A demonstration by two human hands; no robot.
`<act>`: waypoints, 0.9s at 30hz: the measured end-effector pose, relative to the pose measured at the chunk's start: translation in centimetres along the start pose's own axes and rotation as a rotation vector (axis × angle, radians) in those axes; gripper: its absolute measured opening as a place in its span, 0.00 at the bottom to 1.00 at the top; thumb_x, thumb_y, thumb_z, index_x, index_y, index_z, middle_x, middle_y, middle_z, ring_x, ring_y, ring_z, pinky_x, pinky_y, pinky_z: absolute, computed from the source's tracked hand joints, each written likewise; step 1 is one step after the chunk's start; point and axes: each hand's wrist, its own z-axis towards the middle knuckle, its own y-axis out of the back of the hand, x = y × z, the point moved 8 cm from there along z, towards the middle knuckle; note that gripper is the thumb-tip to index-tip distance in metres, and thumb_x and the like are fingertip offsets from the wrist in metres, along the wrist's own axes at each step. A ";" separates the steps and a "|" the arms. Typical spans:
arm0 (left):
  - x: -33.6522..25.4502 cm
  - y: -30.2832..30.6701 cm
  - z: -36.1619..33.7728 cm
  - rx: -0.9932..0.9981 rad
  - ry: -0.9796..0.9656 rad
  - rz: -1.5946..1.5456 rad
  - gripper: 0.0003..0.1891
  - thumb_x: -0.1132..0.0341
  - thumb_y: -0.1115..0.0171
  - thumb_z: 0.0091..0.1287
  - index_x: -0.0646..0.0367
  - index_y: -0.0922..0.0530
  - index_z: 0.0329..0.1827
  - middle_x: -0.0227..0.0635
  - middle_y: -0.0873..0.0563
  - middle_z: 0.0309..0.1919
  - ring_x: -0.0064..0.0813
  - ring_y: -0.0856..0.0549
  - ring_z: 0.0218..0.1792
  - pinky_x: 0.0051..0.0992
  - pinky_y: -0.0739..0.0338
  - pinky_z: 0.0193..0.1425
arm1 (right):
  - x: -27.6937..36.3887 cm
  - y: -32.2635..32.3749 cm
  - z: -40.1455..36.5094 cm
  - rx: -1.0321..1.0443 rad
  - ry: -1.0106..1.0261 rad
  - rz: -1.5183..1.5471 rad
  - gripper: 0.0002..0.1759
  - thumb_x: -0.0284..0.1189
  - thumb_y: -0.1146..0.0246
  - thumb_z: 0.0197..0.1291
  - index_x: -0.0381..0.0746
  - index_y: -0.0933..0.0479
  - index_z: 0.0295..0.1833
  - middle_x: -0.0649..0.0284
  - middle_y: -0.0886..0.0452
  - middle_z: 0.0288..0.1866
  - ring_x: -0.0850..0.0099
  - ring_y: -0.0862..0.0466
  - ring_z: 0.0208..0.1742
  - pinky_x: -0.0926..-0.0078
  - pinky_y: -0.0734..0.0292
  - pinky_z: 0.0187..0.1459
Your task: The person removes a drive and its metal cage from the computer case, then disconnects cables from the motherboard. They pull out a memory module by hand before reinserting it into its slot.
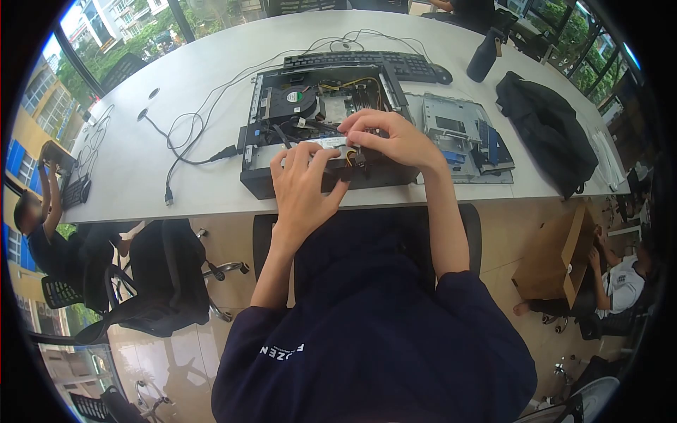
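An opened desktop computer case (264, 192) lies on the table in front of me. Inside it are a black blower fan (290, 103) and, along the near side, a silver metal part with a white label. My left hand (303, 185) rests over that near side with its fingers spread and thumb apart. Over the right part of the case, my right hand (395, 141) is bent inward, thumb and fingertips pinched together; what they grip is too small to tell. Just below those fingertips hangs a black connector (361, 161) with yellow wires.
Behind the case lie a keyboard (367, 65) and a mouse (441, 74). Removed metal panels (451, 116), a dark bottle (485, 56) and a black bag (546, 127) are to the right. Loose cables (187, 144) spread left. Other people sit at both sides.
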 end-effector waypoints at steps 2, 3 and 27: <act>0.5 0.1 0.2 -0.005 0.026 -0.056 0.18 0.65 0.26 0.57 0.53 0.16 0.51 0.33 0.17 0.47 0.36 0.19 0.53 0.38 0.39 0.66 | 0.3 0.2 -0.1 -0.011 -0.013 0.040 0.15 0.36 0.38 0.74 0.35 0.13 0.47 0.62 0.13 0.53 0.74 0.18 0.52 0.74 0.25 0.56; 0.5 0.3 0.2 -0.019 -0.007 -0.089 0.17 0.66 0.27 0.58 0.54 0.17 0.51 0.34 0.18 0.44 0.36 0.19 0.50 0.38 0.38 0.64 | 0.3 0.4 -0.1 -0.020 -0.025 0.083 0.16 0.36 0.39 0.75 0.33 0.13 0.46 0.64 0.14 0.54 0.76 0.19 0.50 0.74 0.25 0.53; 0.1 0.2 0.1 -0.048 -0.079 -0.038 0.10 0.63 0.26 0.62 0.52 0.13 0.45 0.33 0.22 0.37 0.37 0.22 0.44 0.36 0.32 0.51 | -0.6 -0.7 -0.2 0.089 -0.278 0.274 0.44 0.59 0.67 0.82 0.35 0.18 0.37 0.66 0.21 0.31 0.74 0.28 0.35 0.74 0.30 0.48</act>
